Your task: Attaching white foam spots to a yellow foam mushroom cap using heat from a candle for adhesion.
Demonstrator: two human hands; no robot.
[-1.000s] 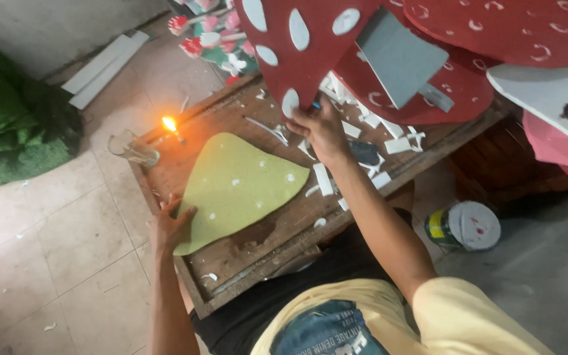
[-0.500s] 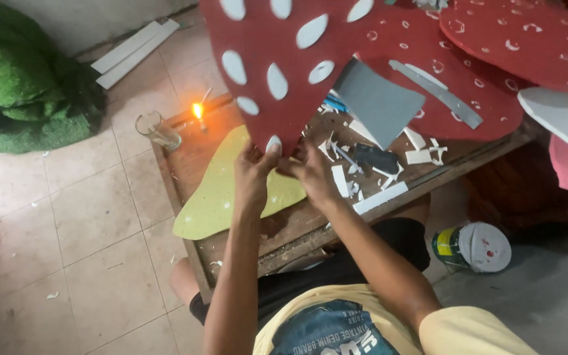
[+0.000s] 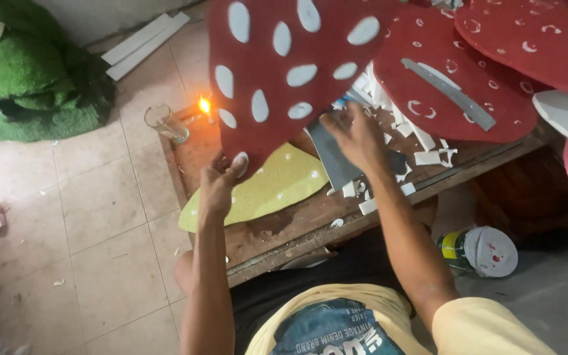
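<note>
A large red foam cutout with white oval spots (image 3: 284,59) is lifted above the low wooden table (image 3: 277,230). My left hand (image 3: 221,181) grips its lower left edge. My right hand (image 3: 356,135) holds its lower right edge, just over a grey sheet piece (image 3: 333,161). Under the red cutout a yellow-green foam shape with small white dots (image 3: 267,187) lies flat on the table. White foam scraps (image 3: 422,148) are scattered to the right of my right hand.
A lit candle (image 3: 204,105) and a drinking glass (image 3: 164,123) stand at the table's far left corner. More red cutouts (image 3: 458,112) overlap at the right. Green artificial turf (image 3: 24,85) lies on the tiled floor, and a tin with a white lid (image 3: 488,251) by the table.
The red spotted cutout has been raised and swung left over the table. My left hand came off the yellow-green shape and took the cutout's edge; my right hand shifted right along it.
</note>
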